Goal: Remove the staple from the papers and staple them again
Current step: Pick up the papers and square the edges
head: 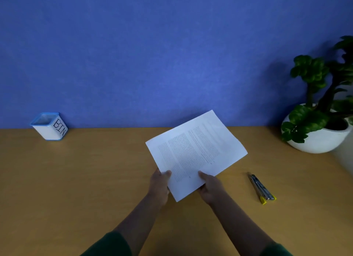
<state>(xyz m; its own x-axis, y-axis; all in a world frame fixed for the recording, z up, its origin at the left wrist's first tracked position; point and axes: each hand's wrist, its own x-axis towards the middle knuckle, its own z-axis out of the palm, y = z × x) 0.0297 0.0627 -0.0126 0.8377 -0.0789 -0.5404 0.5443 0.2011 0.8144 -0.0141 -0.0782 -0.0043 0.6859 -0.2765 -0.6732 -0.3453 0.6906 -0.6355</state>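
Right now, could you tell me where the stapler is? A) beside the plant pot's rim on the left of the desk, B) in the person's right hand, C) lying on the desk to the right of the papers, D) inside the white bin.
C: the stapler lies on the desk to the right of the papers, which both the left hand and right hand hold.

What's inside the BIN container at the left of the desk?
Cannot tell. The BIN container tilts its open, blue-rimmed top toward the camera, but the inside looks blurry and pale, with no clear object showing. Its bottom is hidden by the near wall.
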